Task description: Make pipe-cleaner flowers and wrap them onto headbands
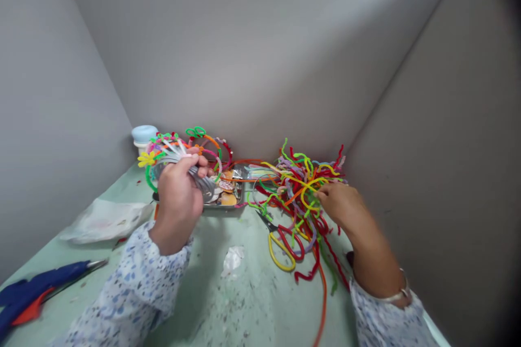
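My left hand [181, 190] is closed round a bundle of thin silvery-grey bands [199, 176], raised in front of a metal tray [222, 206]. Behind it stand headbands wrapped in coloured pipe cleaners [211, 143], one with a yellow flower [146, 159]. On the right, my right hand [340, 203] reaches into a tangled heap of pipe cleaners [301, 184]. Its fingers are pinched at a yellow-green pipe cleaner [312, 203]; the fingertips are partly hidden. Scissors [285, 244] with red and yellow handles lie at the heap's front edge.
A blue glue gun [44, 287] with an orange trigger lies at the left front, near a white plastic bag [108, 219]. A blue-lidded jar [144, 134] stands in the back left corner. Crumpled clear plastic [233, 260] lies mid-table. Grey walls [252, 54] enclose the table.
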A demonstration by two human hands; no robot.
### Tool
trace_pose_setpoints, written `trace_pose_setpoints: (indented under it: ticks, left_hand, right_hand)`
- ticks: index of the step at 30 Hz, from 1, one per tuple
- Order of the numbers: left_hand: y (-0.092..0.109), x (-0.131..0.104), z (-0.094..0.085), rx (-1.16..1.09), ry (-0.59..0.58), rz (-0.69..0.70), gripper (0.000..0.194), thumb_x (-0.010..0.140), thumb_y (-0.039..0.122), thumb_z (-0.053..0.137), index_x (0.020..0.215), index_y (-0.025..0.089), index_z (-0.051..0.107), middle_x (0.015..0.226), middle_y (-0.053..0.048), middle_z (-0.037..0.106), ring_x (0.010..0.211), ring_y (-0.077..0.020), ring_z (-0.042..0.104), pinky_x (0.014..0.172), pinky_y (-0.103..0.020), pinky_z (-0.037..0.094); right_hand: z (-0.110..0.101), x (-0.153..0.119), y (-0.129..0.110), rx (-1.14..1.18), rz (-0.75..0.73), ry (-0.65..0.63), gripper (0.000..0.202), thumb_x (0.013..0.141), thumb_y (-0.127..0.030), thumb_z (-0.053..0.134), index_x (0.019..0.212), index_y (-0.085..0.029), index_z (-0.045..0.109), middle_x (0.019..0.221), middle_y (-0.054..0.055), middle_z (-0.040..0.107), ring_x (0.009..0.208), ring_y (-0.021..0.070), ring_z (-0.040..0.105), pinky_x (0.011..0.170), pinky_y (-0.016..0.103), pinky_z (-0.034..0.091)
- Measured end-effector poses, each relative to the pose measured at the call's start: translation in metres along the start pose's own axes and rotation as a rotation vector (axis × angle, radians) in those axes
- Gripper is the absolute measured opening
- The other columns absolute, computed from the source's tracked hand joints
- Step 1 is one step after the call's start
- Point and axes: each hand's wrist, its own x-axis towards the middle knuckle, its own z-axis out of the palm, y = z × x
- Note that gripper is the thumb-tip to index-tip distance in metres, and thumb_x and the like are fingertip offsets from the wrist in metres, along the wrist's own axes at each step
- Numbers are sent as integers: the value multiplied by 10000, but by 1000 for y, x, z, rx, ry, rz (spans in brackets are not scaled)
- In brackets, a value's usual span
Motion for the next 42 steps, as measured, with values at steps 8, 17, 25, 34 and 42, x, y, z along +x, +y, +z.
trace_pose_setpoints:
  ticks: [8, 17, 25, 34, 42]
  left_hand:
    - [-8, -19, 12, -38, -192, -319, 240, 687, 110, 520, 924, 118, 561, 721, -22, 609, 578, -97, 554, 571, -226, 460]
    - [-32, -35, 19, -163, -347, -550, 337, 679, 96, 471, 988, 81, 605, 987, -134, 676, 890, -210, 639, 882, -371, 472]
    - [-46, -39, 19, -115, -378, -574, 234, 756, 144, 523, 950, 92, 643, 1027, -134, 672, 956, -213, 622, 869, -331, 458]
    - [-53, -44, 14, 182, -453, -569, 156, 745, 268, 659, 831, 139, 659, 834, -42, 667, 740, -122, 580, 653, -228, 409]
    - [-58, -44, 17, 248, -315, -588, 127, 728, 215, 578, 641, 124, 574, 565, 0, 555, 480, -85, 501, 514, -217, 392]
  right_hand:
    - [-23, -19, -36, 274, -120, 158, 268, 787, -362, 580, 992, -228, 691, 981, 65, 684, 858, 203, 609, 703, 276, 400]
    - [-40, -53, -83, 787, -465, -169, 183, 813, -330, 553, 840, -226, 702, 781, -1, 662, 644, 118, 537, 587, 232, 369]
    - [-28, -45, -82, 839, -443, -312, 179, 808, -297, 527, 709, -180, 619, 630, -29, 550, 546, 91, 424, 511, 215, 303]
    - [-39, -39, -70, 988, -276, -420, 230, 809, -366, 528, 666, -185, 529, 528, -65, 456, 435, 63, 340, 441, 200, 270]
    - [-35, -37, -66, 879, -304, -396, 254, 816, -378, 500, 733, -175, 629, 538, -41, 492, 450, 74, 348, 450, 215, 266]
